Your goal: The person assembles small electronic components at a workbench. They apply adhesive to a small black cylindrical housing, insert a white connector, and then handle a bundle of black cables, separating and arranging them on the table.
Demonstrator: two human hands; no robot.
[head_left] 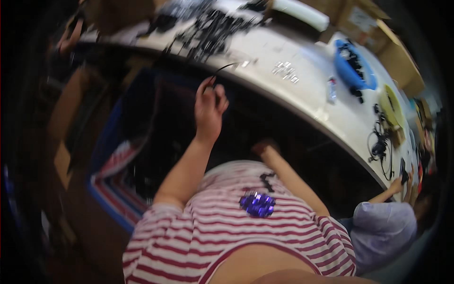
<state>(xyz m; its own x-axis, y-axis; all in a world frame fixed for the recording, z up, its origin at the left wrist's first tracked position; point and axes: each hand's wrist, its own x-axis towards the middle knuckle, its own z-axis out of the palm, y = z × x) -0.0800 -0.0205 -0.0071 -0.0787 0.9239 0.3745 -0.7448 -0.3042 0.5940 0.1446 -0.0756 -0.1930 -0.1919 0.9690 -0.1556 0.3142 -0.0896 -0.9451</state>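
Observation:
My left hand [210,106] is raised at the near edge of the white table, with its fingers closed on a thin black cable [226,66]. The cable curves up and to the right, and a pale tip shows at its far end over the tabletop. Lower down, in the shadow below the table edge, is my right hand [265,146]. It is dark and blurred, so its fingers and anything in them cannot be made out. Beyond the left hand lies a heap of black cables [210,33]. Several small shiny clear pieces [285,71] lie to its right on the table.
On the white table [265,47] stand a blue basin [352,64] holding dark parts and a yellow basin [393,106]. Black cables [379,142] lie at the right. Cardboard boxes [362,23] line the back. A co-worker in pale clothing [383,227] sits at the right.

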